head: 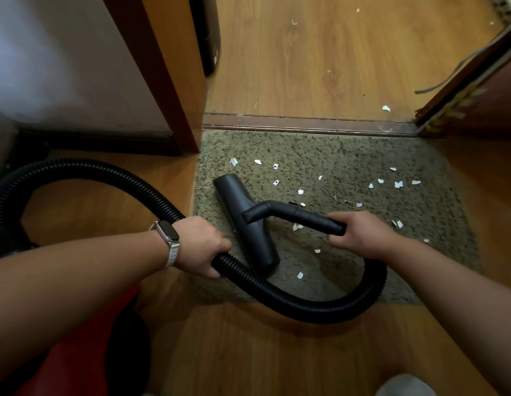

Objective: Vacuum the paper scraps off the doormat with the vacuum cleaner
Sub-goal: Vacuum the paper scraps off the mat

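Paper scraps (300, 192) lie scattered over the doormat (348, 155). They are small, white, raggedly torn bits, roughly twenty in all, most on its far half and right side and a few near its middle. The doormat is a shaggy, olive-grey rectangle of flecked pile.

On its left part sits one floor nozzle (242, 212), a long flat bar of matt black plastic angled across the pile. From the nozzle's neck a bent rigid tube (311, 217) of smooth black plastic runs right, over the mat's centre. The right hand (360, 234) wraps its fingers around the end of that tube.

One ribbed black hose (305, 307) loops from there past the mat's near edge and back to its left edge, where the left hand (202, 247) curls its fingers round it. A watch (167, 234) — dark rounded face, pale woven band — sits on that wrist.

Along the mat's far edge runs a dark wooden threshold strip (305, 122). Beyond it lies a glossy wood-grain floor (305, 67) with at least four more white bits.
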`<state>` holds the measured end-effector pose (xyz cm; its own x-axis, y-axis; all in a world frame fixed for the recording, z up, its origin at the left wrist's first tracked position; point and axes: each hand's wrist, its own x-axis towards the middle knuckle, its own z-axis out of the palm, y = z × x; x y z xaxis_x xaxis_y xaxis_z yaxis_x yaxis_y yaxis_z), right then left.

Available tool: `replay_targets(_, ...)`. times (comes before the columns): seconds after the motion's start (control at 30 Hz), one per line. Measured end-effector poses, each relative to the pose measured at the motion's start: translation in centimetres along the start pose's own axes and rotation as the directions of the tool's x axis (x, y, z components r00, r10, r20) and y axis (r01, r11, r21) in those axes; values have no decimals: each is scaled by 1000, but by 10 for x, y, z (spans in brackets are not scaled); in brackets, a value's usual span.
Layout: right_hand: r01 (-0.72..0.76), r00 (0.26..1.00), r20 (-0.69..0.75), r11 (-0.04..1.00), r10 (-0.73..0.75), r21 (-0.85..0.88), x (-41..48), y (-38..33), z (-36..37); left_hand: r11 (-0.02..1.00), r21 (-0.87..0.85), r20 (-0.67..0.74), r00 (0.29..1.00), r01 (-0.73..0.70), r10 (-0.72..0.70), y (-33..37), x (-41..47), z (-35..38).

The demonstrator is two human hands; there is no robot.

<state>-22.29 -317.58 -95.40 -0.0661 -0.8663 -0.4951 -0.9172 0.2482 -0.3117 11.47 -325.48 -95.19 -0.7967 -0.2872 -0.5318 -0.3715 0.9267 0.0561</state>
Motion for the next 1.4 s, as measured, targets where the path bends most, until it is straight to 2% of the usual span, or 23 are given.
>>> replay_targets(0.23,151,988,52,978,-144,-146,8,-26,5,1000,13,47,999,-2,2,-1,-4,-1)
replay_targets(0.33,132,988,99,982,-119,-136,4,-11,-5,1000,-17,35,999,11,-11,2,-2,-2)
replay_targets(0.5,55,996,75,997,-50,-61,-2,4,-12,999,-8,29,999,33,-33,4,4,-3)
replay_targets(0.83,97,995,51,983,-90,-154,-3,-4,-1,999,-23,135,991,24,-20,12,13,4)
replay_targets(1.17,112,992,68,990,-107,-87,4,-2,-3,997,-76,161,987,27,-14,10,17,12)
replay_targets(1.4,-30,999,27,989,27,143,4,21,-1,997,-63,118,992,43,-36,10,9,9)
